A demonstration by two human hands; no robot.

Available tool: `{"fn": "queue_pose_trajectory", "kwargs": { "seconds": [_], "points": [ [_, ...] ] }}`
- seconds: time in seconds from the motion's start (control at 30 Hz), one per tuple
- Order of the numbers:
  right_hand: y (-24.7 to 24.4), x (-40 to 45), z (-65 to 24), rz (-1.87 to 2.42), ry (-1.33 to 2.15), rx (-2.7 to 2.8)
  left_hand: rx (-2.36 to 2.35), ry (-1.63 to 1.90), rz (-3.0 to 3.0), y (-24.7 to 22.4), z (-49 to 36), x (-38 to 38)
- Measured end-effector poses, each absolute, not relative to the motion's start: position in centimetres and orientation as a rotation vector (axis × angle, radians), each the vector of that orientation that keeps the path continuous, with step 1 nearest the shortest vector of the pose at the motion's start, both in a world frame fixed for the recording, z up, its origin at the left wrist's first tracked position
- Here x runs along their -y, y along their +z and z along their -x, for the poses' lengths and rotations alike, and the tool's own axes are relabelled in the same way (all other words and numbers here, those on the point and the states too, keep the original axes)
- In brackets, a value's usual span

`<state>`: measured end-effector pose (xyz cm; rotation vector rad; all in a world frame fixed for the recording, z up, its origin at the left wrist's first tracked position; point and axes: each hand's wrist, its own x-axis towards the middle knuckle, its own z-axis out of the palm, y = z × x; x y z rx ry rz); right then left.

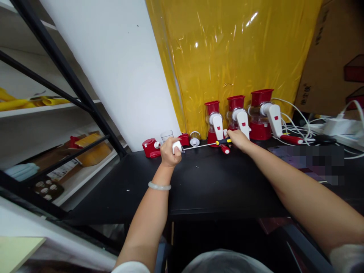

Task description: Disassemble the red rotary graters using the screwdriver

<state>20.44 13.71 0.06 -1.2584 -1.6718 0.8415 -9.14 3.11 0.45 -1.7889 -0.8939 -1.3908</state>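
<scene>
My left hand [170, 152] is closed around a small white part [177, 147], above the back of the black table [222, 185]. The long thin shaft of a yellow and black screwdriver [223, 141] reaches from the right to that white part. Near its handle is my right hand [239, 140], fingers closed; what they pinch is partly hidden. Behind my left hand are a red base [152, 148], a clear cup [166, 134] and a drum with a white end [195, 139]. Just behind my right hand stands a red and white grater [237, 113].
Two more red and white graters [217, 125] [261, 115] stand along the yellow plastic sheet [236, 49]. White cables [301, 113] and a flat dark device [295, 155] lie at the right. A shelf rack [93, 167] is at the left, a cardboard box [324, 57] at the back right.
</scene>
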Motion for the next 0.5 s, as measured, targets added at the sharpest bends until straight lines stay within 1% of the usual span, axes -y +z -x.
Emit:
{"fn": "queue_pose_trajectory", "kwargs": {
  "seconds": [0.1, 0.27, 0.5],
  "points": [
    [0.4, -13.7, -20.4, 1.356, 0.788, 1.648, 0.98, -1.393, 1.834, 0.6, 8.9, -3.0],
    [0.0, -13.6, -20.2, 1.318, 0.637, 1.636, 1.146, -1.486, 1.858, 0.7, 9.0, -3.3],
    [-0.3, -13.1, -20.0, 1.198, 0.439, 1.58, 1.438, -1.844, 1.865, 0.5, 9.2, -4.3]
  ]
}}
